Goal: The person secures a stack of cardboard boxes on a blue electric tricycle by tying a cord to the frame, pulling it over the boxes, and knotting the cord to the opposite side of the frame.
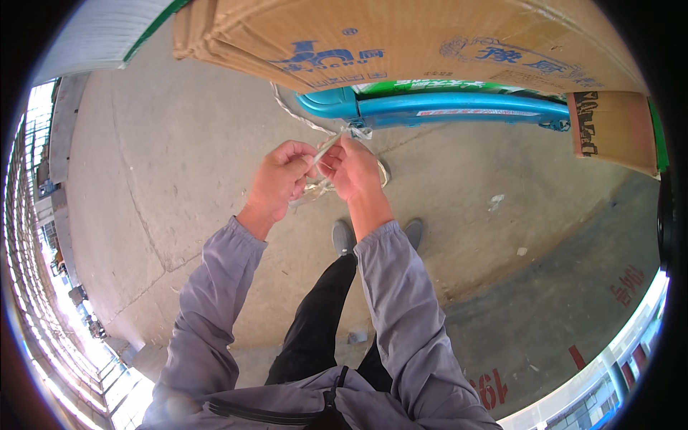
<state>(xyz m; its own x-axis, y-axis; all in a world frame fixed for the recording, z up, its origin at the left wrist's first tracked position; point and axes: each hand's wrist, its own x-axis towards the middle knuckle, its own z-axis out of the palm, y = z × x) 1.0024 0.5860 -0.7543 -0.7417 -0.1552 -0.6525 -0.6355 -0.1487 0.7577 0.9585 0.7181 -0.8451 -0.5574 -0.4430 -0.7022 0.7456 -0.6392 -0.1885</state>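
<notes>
A pale, whitish rope runs down from the edge of a blue metal frame to my hands. My left hand pinches a strand of it between thumb and fingers. Close beside it, my right hand has its fingers curled round the same rope, near a knotted, clear plastic-like bundle. Loose loops hang below and behind both hands. How the strands cross between the fingers is partly hidden.
A large cardboard box with blue print rests above the blue frame. A smaller carton stands at the right. My grey shoes are on the concrete floor. A white panel with a green edge is at the upper left.
</notes>
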